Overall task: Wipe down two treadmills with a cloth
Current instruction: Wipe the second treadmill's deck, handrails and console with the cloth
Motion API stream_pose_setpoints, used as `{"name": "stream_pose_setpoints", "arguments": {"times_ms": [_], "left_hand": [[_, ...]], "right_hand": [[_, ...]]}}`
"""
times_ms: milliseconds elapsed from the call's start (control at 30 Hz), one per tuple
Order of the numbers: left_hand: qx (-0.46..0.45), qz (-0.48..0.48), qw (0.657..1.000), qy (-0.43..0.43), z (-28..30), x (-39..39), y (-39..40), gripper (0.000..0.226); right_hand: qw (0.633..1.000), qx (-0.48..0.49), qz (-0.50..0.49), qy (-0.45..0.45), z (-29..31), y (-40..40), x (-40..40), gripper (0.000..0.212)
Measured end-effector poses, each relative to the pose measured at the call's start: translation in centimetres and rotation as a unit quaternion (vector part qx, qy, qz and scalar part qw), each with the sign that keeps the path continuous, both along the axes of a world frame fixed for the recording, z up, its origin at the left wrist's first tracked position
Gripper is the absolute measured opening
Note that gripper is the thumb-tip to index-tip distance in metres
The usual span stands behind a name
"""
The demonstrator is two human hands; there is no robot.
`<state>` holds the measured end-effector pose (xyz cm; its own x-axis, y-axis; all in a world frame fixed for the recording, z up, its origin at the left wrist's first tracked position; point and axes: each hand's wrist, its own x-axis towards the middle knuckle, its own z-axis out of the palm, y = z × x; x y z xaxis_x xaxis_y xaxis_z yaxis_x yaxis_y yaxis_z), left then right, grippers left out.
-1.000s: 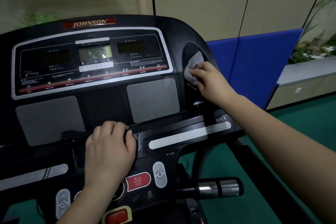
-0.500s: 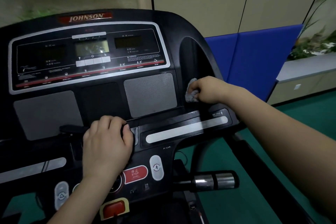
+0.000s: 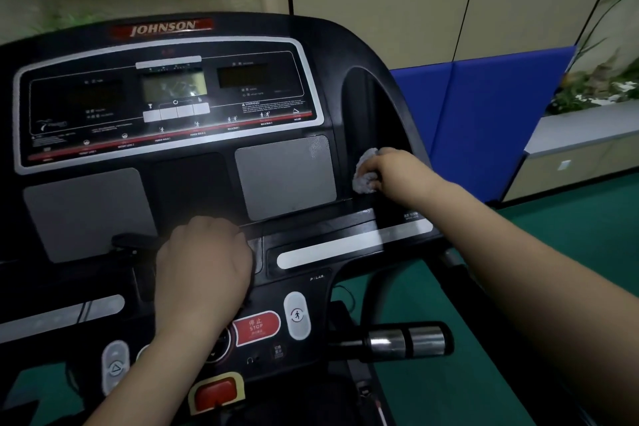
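Observation:
A black treadmill console [image 3: 179,180] with a red brand label and grey display panel fills the left and middle of the head view. My right hand [image 3: 397,171] is closed around a crumpled white cloth [image 3: 365,176] and presses it into the bottom of the dark recessed pocket at the console's right side. My left hand [image 3: 204,264] rests palm down with fingers curled over the ledge in the console's middle, above the red stop button [image 3: 256,327]. Only one treadmill is in view.
A chrome and black handlebar grip [image 3: 408,339] sticks out at the lower right of the console. Green floor [image 3: 553,228] lies to the right. Blue padded panels [image 3: 484,121] and a grey planter ledge [image 3: 584,128] stand against the wall behind.
My right hand has slid the cloth down from the upper part of the recessed pocket to its bottom. My left hand has stayed on the ledge.

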<state>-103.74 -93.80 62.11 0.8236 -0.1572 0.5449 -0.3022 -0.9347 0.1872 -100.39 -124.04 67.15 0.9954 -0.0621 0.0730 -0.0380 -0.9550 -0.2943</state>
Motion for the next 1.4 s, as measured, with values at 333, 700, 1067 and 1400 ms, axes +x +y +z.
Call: {"name": "stream_pose_setpoints", "arguments": {"times_ms": [333, 700, 1067, 1400], "left_hand": [[0.005, -0.003, 1.0, -0.002, 0.0, -0.1, 0.0, 0.033], [0.005, -0.004, 1.0, 0.001, -0.1, -0.1, 0.0, 0.033], [0.016, -0.002, 1.0, 0.003, 0.1, -0.1, 0.0, 0.034], [-0.001, -0.008, 1.0, 0.006, 0.3, -0.3, -0.1, 0.033]], "right_hand": [[0.992, 0.104, 0.036, 0.063, 2.3, 1.0, -2.8, 0.033], [0.993, -0.015, -0.024, -0.118, -1.7, -0.3, -4.8, 0.024], [0.968, 0.053, 0.18, -0.165, -2.8, 12.9, -4.4, 0.026], [0.977, -0.001, -0.033, -0.21, -4.4, 1.8, -5.8, 0.048]]}}
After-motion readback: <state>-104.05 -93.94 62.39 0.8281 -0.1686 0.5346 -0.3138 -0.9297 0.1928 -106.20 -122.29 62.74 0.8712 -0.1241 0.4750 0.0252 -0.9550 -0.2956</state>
